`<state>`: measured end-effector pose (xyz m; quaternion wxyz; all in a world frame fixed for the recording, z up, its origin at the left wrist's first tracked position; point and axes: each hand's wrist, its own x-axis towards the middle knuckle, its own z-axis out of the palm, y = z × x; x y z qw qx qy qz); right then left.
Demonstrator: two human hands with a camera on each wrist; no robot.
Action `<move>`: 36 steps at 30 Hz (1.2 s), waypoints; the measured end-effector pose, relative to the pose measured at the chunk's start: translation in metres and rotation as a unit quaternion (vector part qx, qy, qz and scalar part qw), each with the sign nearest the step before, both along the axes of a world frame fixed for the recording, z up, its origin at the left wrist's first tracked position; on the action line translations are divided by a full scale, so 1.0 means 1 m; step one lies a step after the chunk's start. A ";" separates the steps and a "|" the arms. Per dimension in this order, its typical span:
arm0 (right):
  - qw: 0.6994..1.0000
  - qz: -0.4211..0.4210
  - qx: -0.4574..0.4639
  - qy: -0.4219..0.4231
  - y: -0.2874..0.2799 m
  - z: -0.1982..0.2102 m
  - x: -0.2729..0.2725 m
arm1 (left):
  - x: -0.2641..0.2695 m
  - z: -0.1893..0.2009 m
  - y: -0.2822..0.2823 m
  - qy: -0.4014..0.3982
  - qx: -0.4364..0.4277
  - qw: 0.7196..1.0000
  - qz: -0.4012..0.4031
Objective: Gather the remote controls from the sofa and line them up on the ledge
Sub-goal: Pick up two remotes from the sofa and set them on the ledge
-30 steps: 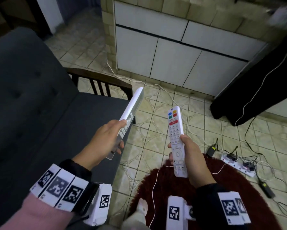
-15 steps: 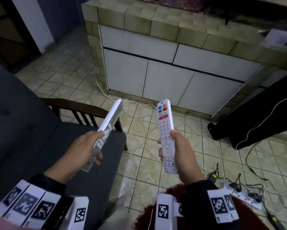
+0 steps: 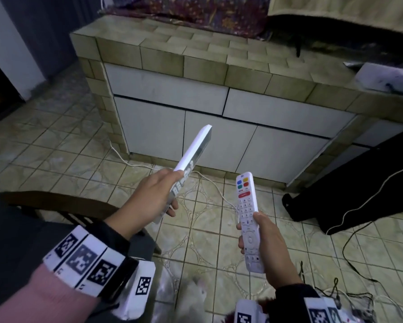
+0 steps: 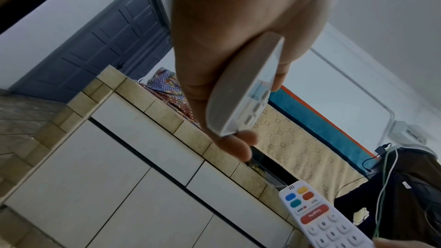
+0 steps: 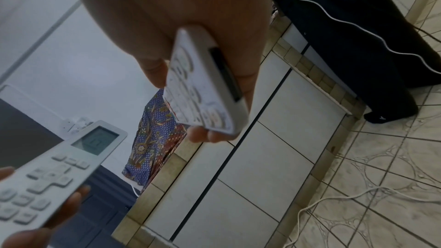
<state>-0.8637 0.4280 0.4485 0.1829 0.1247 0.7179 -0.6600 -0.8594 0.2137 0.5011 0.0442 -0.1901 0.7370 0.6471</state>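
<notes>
Remotes: two, both in hand, over the floor short of the ledge.
Display remote: slim white plastic remote with a small grey screen (image 3: 191,167); left hand (image 3: 149,201) wrapped round its lower half, thumb along the edge.
Axis, left: long axis runs forward and up from the grip, far end toward the beige tiled ledge (image 3: 196,47); button face turned toward the other hand.
TV remote: white plastic remote with coloured buttons (image 3: 248,217); right hand (image 3: 269,248) clasps its lower end.
Axis, right: nearly upright from the grip, coloured end farthest away, buttons facing the person.
Reason (judged): low grips leave the far ends free to land on the ledge first.
</notes>
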 end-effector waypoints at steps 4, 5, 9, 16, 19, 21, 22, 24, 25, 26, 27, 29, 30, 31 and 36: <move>1.000 0.009 0.005 0.013 0.005 0.002 -0.075 | -0.065 -0.003 0.012 -0.005 0.000 1.000 0.000; 1.000 0.009 0.004 0.013 0.004 0.005 -0.093 | -0.078 -0.003 0.012 -0.009 0.001 1.000 0.001; 0.999 0.042 -0.001 0.032 -0.005 0.025 -0.165 | -0.126 -0.007 -0.005 -0.026 -0.008 0.999 0.023; 0.994 0.075 -0.025 0.071 -0.033 0.048 -0.282 | -0.208 -0.016 -0.059 -0.046 -0.016 0.993 0.104; 0.994 0.069 -0.016 0.077 -0.047 0.045 -0.329 | -0.256 -0.017 -0.075 -0.044 -0.015 0.993 0.110; 0.996 0.054 -0.013 0.076 -0.055 0.041 -0.361 | -0.294 -0.013 -0.084 -0.032 -0.023 0.994 0.098; 0.996 0.047 -0.008 0.073 -0.059 0.041 -0.372 | -0.308 -0.008 -0.084 -0.026 -0.022 0.995 0.090; 0.997 0.035 -0.001 0.064 -0.065 0.040 -0.397 | -0.342 -0.001 -0.089 -0.015 -0.003 0.997 0.075; 0.998 0.031 -0.001 0.061 -0.067 0.039 -0.409 | -0.359 0.003 -0.092 -0.012 0.006 0.998 0.069; 0.998 0.028 -0.003 0.058 -0.069 0.038 -0.419 | -0.375 0.006 -0.095 -0.011 0.011 0.998 0.060; 0.998 0.025 -0.001 0.052 -0.070 0.037 -0.426 | -0.388 0.008 -0.097 -0.011 0.008 0.999 0.049; 0.999 0.012 0.001 0.034 -0.072 0.030 -0.443 | -0.416 0.014 -0.099 -0.004 0.008 1.000 0.028; 1.000 0.008 0.003 0.027 -0.073 0.027 -0.451 | -0.428 0.017 -0.100 0.002 0.009 1.000 0.022; 1.000 0.006 0.006 0.022 -0.074 0.024 -0.461 | -0.440 0.018 -0.102 0.008 0.009 1.000 0.017; 1.000 0.001 0.012 0.022 -0.087 0.019 -0.520 | -0.495 0.017 -0.118 -0.001 0.019 1.000 0.017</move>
